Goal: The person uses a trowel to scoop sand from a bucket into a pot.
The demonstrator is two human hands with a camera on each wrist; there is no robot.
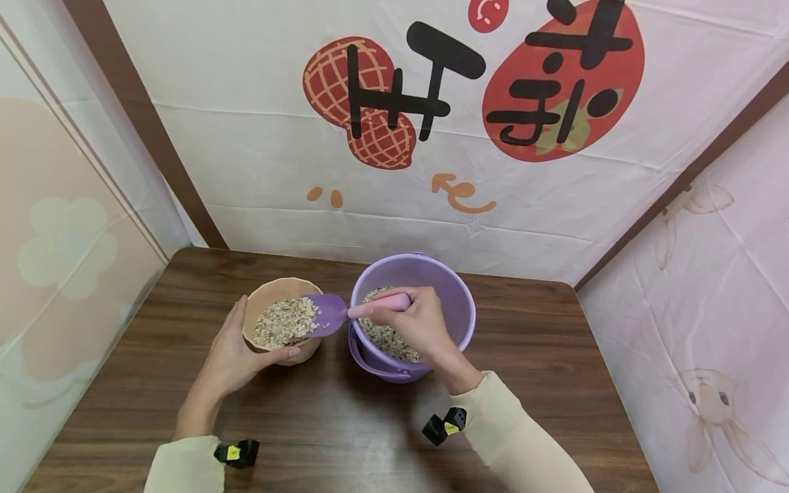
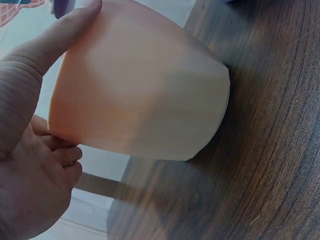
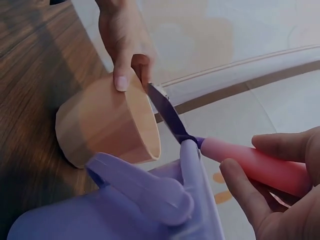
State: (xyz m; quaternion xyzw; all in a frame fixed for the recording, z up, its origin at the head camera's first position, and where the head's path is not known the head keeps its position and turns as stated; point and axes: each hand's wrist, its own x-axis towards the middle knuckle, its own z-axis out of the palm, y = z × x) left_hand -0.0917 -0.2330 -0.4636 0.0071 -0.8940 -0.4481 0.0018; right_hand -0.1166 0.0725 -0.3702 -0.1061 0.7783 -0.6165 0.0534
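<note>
Pink handle pinched in the right hand point(image 1: 416, 322), the scoop point(image 1: 329, 313) runs leftward, its purple blade over the oat-filled cup point(image 1: 280, 322), which the left hand point(image 1: 237, 352) grips, tilted, just left of the purple bucket point(image 1: 459, 301).

Our sleeves and wrist gear

We wear pale cream long sleeves point(image 1: 518, 438); at each cuff sits a small black camera clip point(image 1: 237, 452) bearing a yellow tag, and our hands are bare.
</note>
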